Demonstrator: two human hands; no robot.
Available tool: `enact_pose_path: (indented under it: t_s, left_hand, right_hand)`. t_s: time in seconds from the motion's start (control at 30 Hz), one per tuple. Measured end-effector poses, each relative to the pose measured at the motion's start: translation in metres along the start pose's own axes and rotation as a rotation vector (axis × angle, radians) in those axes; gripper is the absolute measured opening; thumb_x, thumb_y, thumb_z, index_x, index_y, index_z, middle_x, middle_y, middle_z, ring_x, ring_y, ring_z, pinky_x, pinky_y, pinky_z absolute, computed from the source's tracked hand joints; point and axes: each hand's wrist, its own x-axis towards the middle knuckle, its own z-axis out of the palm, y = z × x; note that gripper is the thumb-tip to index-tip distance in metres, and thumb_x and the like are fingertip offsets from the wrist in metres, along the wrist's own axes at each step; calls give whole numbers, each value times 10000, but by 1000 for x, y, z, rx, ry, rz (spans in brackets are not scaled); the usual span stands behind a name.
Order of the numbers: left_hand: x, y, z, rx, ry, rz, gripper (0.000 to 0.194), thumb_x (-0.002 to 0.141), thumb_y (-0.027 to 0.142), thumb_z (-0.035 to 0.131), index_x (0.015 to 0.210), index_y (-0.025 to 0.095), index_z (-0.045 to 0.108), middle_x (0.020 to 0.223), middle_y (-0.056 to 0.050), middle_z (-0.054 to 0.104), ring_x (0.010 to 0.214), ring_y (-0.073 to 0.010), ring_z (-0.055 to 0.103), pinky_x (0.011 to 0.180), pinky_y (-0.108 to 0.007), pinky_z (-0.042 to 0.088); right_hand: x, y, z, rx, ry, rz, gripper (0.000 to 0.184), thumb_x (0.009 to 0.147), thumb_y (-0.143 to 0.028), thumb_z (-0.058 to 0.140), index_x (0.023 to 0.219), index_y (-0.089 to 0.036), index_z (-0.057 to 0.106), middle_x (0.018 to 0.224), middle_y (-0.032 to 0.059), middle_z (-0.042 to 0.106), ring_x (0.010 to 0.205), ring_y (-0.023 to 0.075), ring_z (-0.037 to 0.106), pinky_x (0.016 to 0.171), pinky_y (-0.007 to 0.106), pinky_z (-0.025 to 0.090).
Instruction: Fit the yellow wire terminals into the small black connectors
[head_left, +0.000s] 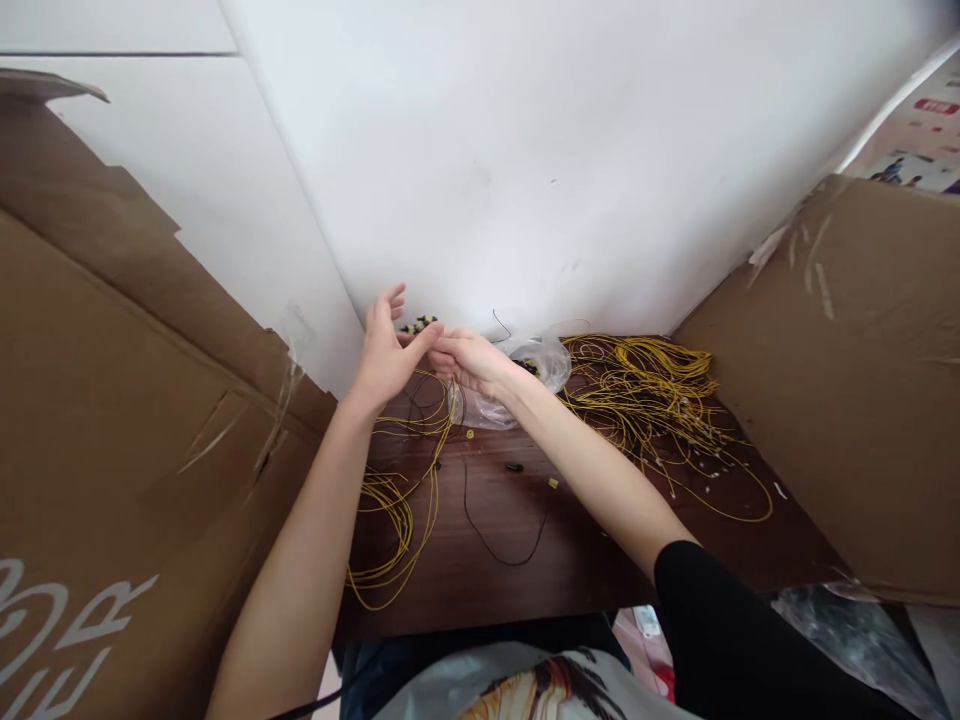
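Observation:
My left hand (pixel 386 355) is raised near the wall with its fingers apart and its thumb reaching toward my right hand. Small black-and-yellow pieces (pixel 418 325) show just behind the left thumb; whether they are touched I cannot tell. My right hand (pixel 472 360) is closed, its fingertips partly hidden, beside the left thumb. Thin yellow wires (pixel 436 455) run down from under the right hand to a loose coil (pixel 401 530) on the table at left. Behind the right wrist lies a clear plastic bag (pixel 553 362) with dark bits in it.
A big heap of yellow wires (pixel 645 390) with pale ends lies at right on the dark brown table (pixel 480 580). A dark wire (pixel 499 560), a black piece (pixel 514 467) and a yellow piece (pixel 553 484) lie in front. Cardboard (pixel 150 400) stands left, more cardboard (pixel 847 380) right, a white wall (pixel 525 180) behind.

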Motion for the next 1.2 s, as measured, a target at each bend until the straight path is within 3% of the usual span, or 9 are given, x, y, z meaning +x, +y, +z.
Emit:
enact_pose_path:
  t_s: [0.07, 0.13, 0.3, 0.43, 0.53, 0.73, 0.83, 1.0, 1.2]
  left_hand:
    - [-10, 0, 7, -88, 57, -92, 742, 723, 340, 708, 1364, 198, 360, 1429, -180, 370, 1325, -278, 388, 998, -397, 420]
    - [-21, 4, 15, -191, -7, -184, 743, 752, 346, 679, 1382, 181, 322, 1394, -194, 425, 1270, -267, 466, 1003, -408, 422]
    - [-48, 13, 22, -198, -219, -201, 417, 805, 250, 566, 1211, 157, 550, 843, -66, 709, 825, -199, 675, 835, -359, 508]
    - [-73, 12, 8, -128, -94, -222, 213, 809, 228, 493, 873, 168, 687, 739, -44, 694, 692, -178, 658, 692, -302, 522]
    - [-95, 10, -11, -39, -52, -261, 214, 826, 256, 493, 881, 203, 693, 740, -30, 677, 646, -164, 623, 631, -278, 502]
    - [-124, 3, -36, 249, -115, -84, 173, 823, 299, 547, 923, 266, 684, 822, -26, 646, 676, -181, 582, 621, -293, 465]
    - [-123, -3, -40, 303, -165, -62, 185, 793, 272, 566, 941, 278, 678, 913, -31, 673, 829, -219, 620, 775, -340, 491]
    - [-100, 15, -27, 24, -165, -109, 376, 821, 306, 569, 1192, 243, 582, 1256, -61, 611, 1194, -226, 544, 1054, -378, 390]
    - [-60, 57, 20, 17, -224, -22, 609, 716, 330, 712, 1274, 200, 503, 1141, -103, 665, 1022, -250, 629, 887, -373, 489]
  right_hand:
    - [-1, -4, -4, 23, 26, -31, 227, 917, -217, 470, 717, -160, 562, 462, -99, 259, 441, 79, 227, 475, 235, 254]
    - [-2, -8, -5, 41, 57, -86, 238, 930, -275, 472, 779, -151, 607, 466, -97, 260, 445, 84, 244, 490, 236, 279]
    - [-5, -22, -8, 35, 177, -221, 346, 911, -464, 494, 756, -172, 594, 501, -65, 394, 478, 89, 370, 537, 240, 366]
    - [-10, -39, -23, 92, 332, -275, 366, 921, -505, 453, 740, -199, 539, 499, -70, 368, 479, 87, 385, 586, 242, 420]
    - [-17, -52, -45, 100, 361, -321, 329, 945, -449, 430, 736, -215, 530, 473, -90, 236, 421, 92, 250, 491, 235, 348]
    - [-34, -64, -84, -38, 387, -514, 301, 923, -450, 462, 732, -236, 553, 473, -87, 168, 421, 112, 149, 420, 260, 201]
    - [-40, -67, -88, -122, 444, -529, 307, 920, -455, 457, 717, -245, 550, 470, -84, 150, 429, 123, 137, 418, 268, 186]
    - [-39, -67, -71, -159, 410, -488, 329, 933, -448, 438, 696, -238, 523, 474, -86, 135, 426, 113, 121, 415, 271, 176]
    - [-27, -61, -34, -44, 265, -463, 309, 935, -463, 444, 770, -220, 539, 484, -85, 165, 416, 95, 170, 398, 242, 207]
